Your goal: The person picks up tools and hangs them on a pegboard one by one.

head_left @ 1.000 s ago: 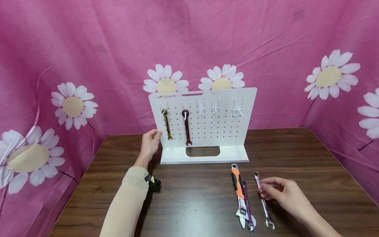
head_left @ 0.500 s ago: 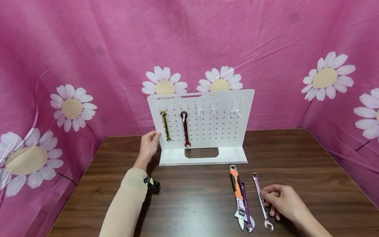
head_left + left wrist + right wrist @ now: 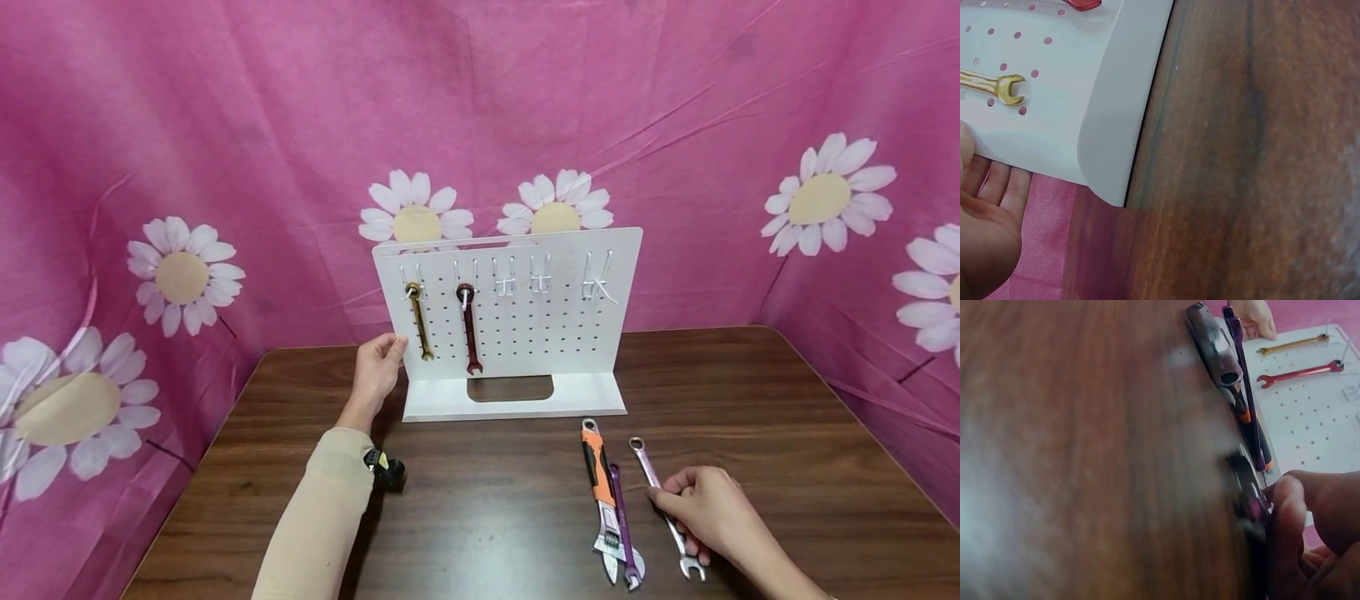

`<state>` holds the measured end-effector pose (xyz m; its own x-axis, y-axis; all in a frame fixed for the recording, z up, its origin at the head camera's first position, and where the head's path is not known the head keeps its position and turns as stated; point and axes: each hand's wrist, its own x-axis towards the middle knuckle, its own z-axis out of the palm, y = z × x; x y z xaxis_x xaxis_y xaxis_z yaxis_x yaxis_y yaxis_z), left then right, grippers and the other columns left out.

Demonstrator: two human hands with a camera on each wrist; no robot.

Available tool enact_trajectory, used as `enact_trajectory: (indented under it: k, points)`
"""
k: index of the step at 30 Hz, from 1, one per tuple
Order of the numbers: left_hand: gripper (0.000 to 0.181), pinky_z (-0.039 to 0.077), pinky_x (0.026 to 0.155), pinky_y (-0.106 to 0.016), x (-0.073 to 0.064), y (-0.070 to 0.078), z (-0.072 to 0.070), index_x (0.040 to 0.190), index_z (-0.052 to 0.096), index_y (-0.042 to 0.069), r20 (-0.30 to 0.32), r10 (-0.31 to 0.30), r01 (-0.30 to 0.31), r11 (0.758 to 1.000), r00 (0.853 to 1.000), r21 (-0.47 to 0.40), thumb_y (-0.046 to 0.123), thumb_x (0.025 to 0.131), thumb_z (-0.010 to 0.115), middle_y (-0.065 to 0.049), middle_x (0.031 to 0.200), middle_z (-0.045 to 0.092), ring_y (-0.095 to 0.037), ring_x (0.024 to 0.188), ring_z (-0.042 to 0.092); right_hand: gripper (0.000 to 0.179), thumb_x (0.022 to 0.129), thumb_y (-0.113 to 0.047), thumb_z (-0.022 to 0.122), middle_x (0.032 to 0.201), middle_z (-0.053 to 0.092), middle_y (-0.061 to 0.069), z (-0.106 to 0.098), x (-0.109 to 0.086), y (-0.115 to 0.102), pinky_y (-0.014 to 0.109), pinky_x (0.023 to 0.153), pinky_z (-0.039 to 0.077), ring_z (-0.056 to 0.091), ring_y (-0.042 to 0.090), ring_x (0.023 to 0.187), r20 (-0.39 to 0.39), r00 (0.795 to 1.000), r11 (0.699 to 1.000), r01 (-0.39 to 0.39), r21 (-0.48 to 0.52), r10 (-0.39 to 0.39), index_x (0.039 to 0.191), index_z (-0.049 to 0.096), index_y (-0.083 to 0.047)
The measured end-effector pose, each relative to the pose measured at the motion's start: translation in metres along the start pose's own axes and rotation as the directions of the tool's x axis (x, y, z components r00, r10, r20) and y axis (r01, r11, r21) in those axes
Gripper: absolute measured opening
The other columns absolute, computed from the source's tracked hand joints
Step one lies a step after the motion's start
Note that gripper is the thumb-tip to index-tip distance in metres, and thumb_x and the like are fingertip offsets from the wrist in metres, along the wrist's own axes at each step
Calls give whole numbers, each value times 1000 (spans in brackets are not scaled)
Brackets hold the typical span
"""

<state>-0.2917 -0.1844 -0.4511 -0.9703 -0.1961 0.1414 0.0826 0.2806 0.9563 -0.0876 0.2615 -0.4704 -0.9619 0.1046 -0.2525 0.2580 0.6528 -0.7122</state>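
Observation:
My left hand (image 3: 377, 367) holds the left edge of a white pegboard stand (image 3: 517, 321), thumb in front and fingers behind, as the left wrist view shows. At the right, my right hand (image 3: 708, 507) pinches a silver combination wrench (image 3: 645, 461) by its shaft, partly hiding it. The wrench's ring end points toward the board and its open jaw toward me. Left of it lie an orange-and-black adjustable wrench (image 3: 597, 467) and a purple combination wrench (image 3: 625, 525), side by side. A gold wrench (image 3: 420, 325) and a red wrench (image 3: 470, 329) hang from pegboard hooks.
Bare white hooks (image 3: 541, 279) stick out from the board's upper right part. The stand rests on a dark wooden table (image 3: 465, 500). A pink curtain (image 3: 300, 125) with white flowers surrounds the table at the back and sides.
My right hand has shifted slightly toward me, and the silver wrench has turned, its ring end swinging left and its open end right. The left hand keeps its hold on the board.

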Motion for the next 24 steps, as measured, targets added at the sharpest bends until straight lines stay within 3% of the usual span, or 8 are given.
enact_trajectory:
  k: [9,12,18,24]
  points:
    - [25,56,78,-18,0,-1,0,114,74,-9,-1,6,-6,1000,1000,-1,13,109,65,-7,92,77,-8,85,63,21,96,-21,76,49,53,-1,-9,2,8,38,33,49,50,8,33,105,989,994,100,47,-105,86,68,-4]
    - [25,55,76,-15,1,-2,0,114,74,-10,-1,5,-5,1000,1000,-7,12,109,65,-8,92,77,-8,85,64,22,98,-24,76,50,52,-2,-12,2,4,36,34,48,48,7,35,108,987,992,114,53,-120,87,71,-5]
    - [25,56,79,-17,2,-2,-1,114,75,-8,5,2,-2,1000,1000,1,14,110,65,-8,94,77,-7,86,63,22,101,-26,77,59,59,0,-17,-1,-4,29,46,49,54,11,47,60,991,993,118,28,-119,90,76,-6]
    - [24,56,79,-18,2,-2,-1,114,75,-8,12,1,-1,1000,1000,8,14,110,65,-6,92,77,-4,84,62,20,105,-13,70,78,74,7,-16,0,-3,32,57,61,67,12,58,119,972,969,183,164,-203,101,74,6]
